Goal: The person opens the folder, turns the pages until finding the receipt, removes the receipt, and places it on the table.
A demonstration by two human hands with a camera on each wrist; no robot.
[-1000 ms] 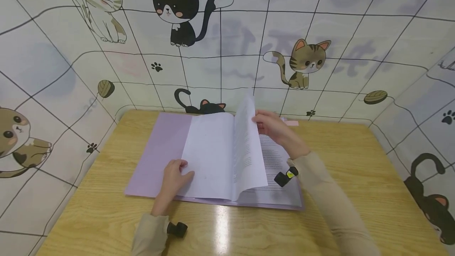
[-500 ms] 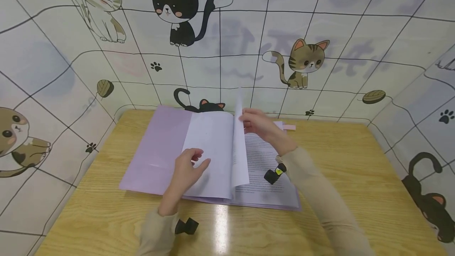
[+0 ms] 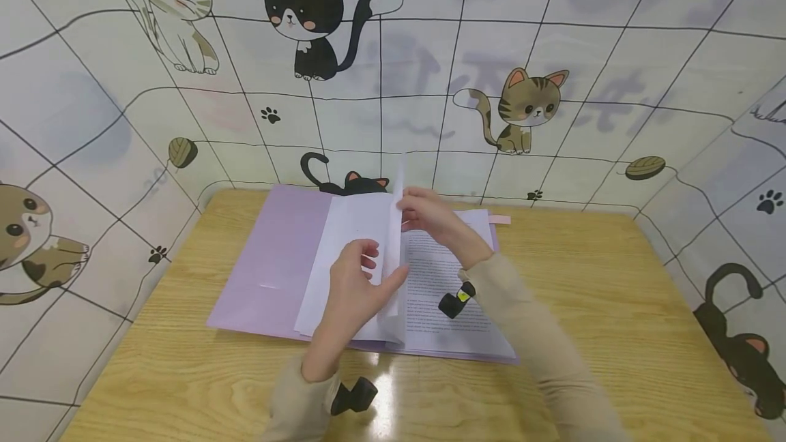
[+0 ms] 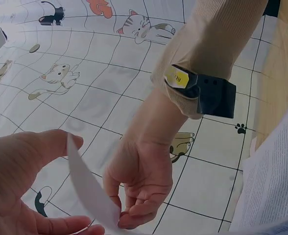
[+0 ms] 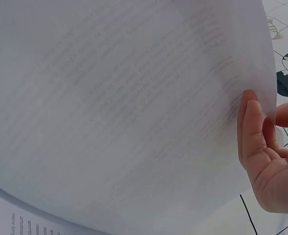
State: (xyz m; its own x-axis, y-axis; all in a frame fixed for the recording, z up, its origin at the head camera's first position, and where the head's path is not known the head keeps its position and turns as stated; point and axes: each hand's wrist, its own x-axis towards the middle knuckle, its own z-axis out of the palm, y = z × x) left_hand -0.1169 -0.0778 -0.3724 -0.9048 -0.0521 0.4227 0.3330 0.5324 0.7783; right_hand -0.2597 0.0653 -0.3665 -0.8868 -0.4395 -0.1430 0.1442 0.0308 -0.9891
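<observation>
A lilac folder lies open with a stack of printed sheets in it. A white page stands nearly upright at the middle, its text faintly showing through in the right wrist view. My right hand pinches the page's edge between thumb and fingers, seen also in the right wrist view. My left hand hovers over the left-hand pages, thumb and fingers spread apart. In the left wrist view its thumb is right at the page's edge. A text sheet lies flat on the right side.
The folder rests on a light wooden table. A pink tab sticks out past the sheets at the upper right. Behind the table hangs a white gridded backdrop with cartoon cats.
My right hand has carried the page leftward from the right side to near upright. My left hand has lifted off the folder's left part and moved right, toward the page.
</observation>
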